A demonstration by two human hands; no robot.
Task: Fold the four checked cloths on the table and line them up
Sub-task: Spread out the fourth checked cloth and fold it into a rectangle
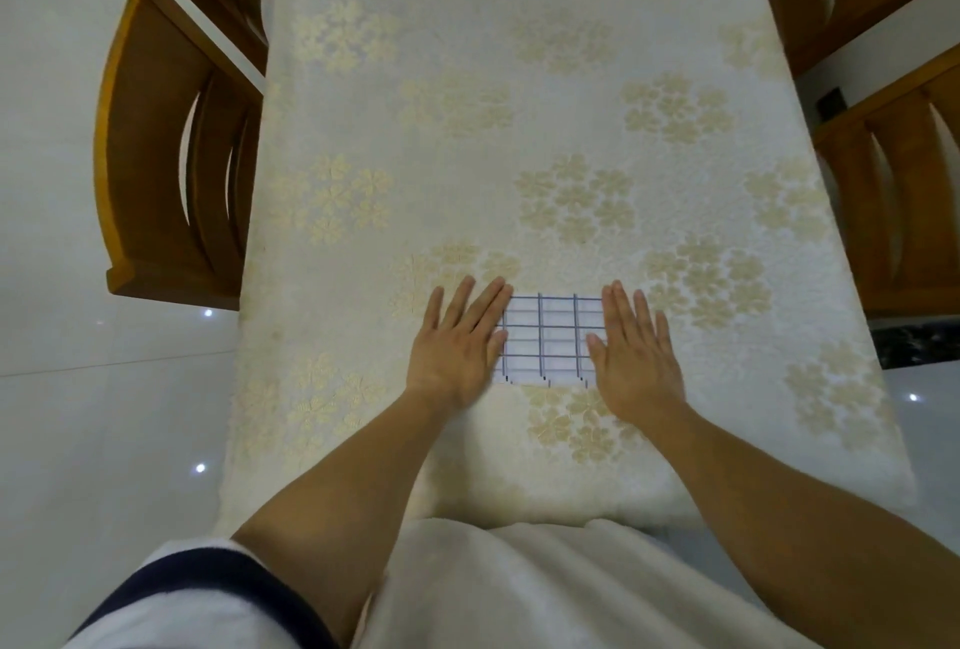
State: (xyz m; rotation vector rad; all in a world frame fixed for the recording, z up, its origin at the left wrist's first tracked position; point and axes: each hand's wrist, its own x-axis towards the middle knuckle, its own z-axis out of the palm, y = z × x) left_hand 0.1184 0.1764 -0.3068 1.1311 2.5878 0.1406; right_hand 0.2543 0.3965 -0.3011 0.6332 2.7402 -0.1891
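Observation:
One white cloth with blue checks point(550, 339) lies folded into a small rectangle near the front of the table point(467, 102). My left hand point(460, 336) lies flat with straight fingers over the cloth's left edge. My right hand point(636, 344) lies flat the same way over its right edge. Both palms press down on it. I see no other checked cloth in this view.
The table wears a cream cloth with a pale flower pattern. Wooden chairs stand along both sides, one at the left point(171, 149) and one at the right point(898, 191). A white tiled floor point(78, 388) surrounds the table.

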